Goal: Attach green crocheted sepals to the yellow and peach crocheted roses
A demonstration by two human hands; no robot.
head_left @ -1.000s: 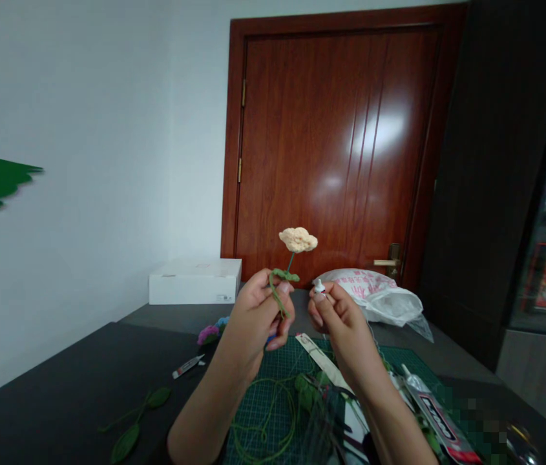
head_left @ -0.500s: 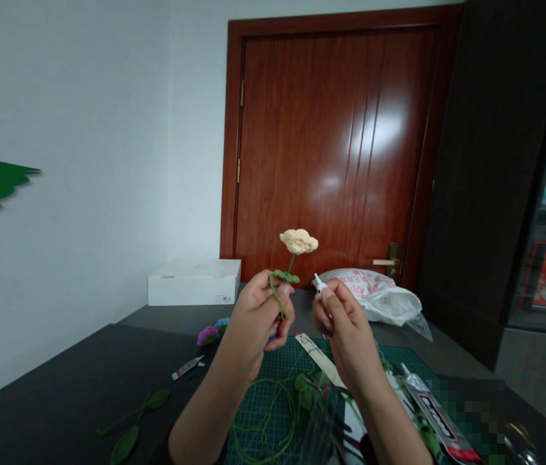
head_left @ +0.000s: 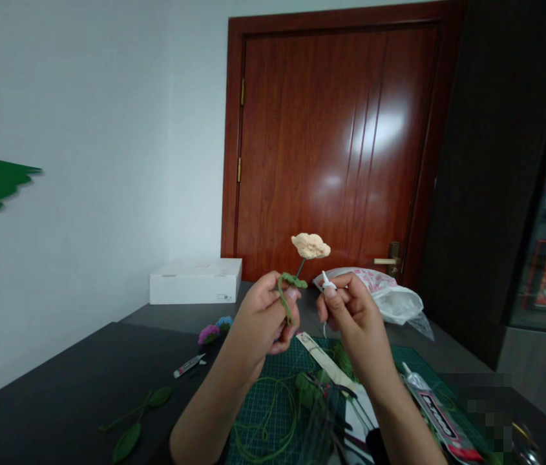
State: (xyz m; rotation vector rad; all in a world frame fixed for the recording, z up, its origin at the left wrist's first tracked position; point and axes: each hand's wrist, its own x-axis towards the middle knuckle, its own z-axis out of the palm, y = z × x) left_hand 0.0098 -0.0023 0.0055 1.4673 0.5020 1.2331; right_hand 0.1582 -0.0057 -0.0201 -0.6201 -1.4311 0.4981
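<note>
My left hand (head_left: 273, 310) is closed on the stem of a crocheted flower. Its cream bloom (head_left: 310, 246) stands above my fingers on a thin green wire stem (head_left: 300, 267). A ruffled green crocheted piece (head_left: 293, 280) sits around the stem at my fingertips, with a strand of green yarn (head_left: 286, 306) hanging from it. Just to the right, my right hand (head_left: 350, 307) pinches a small glue tube by its white nozzle end (head_left: 327, 281), which points up. Most of the tube is hidden by my fingers. The nozzle is apart from the flower.
A green cutting mat (head_left: 273, 368) carries loose green yarn, a pale ruler-like strip (head_left: 324, 358) and dark-handled tools. A large glue tube (head_left: 440, 416) lies at right. On the left are a small tube (head_left: 188, 366), green leaves (head_left: 127, 442), crocheted flowers (head_left: 209, 333) and a white box (head_left: 195, 284).
The flower and my left hand have shifted slightly right. My right hand has also moved a little right and turned the nozzle more upright.
</note>
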